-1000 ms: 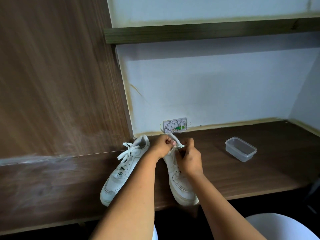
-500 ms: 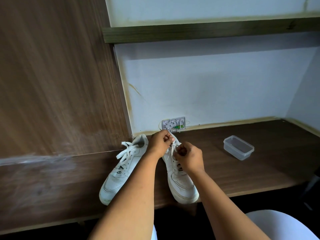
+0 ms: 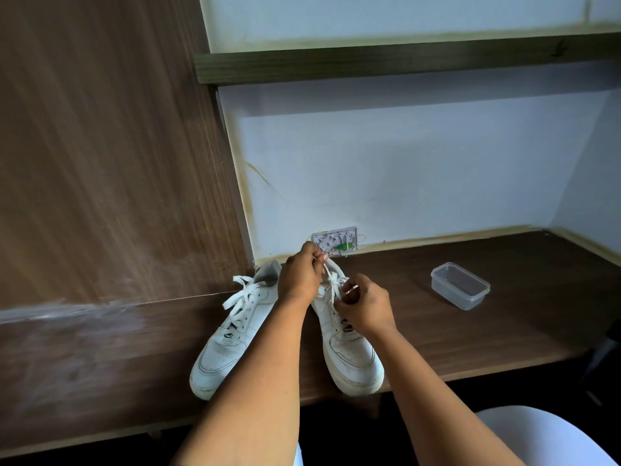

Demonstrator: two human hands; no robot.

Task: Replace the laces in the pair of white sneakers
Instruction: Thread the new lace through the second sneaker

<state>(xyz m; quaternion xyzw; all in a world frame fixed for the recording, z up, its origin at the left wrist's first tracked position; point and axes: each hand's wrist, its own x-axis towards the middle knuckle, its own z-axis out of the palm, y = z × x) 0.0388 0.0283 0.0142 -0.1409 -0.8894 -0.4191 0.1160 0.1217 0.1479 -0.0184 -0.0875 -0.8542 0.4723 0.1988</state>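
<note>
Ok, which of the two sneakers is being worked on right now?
The right sneaker: left hand and right hand both pinch its lace. The left sneaker lies untouched.

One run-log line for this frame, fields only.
left hand: pinches lace | right hand: pinches lace | right sneaker: being laced | left sneaker: laced, untouched

Bare desk (image 3: 504,334) lies between the right sneaker (image 3: 353,358) and plastic container (image 3: 459,285).
</note>
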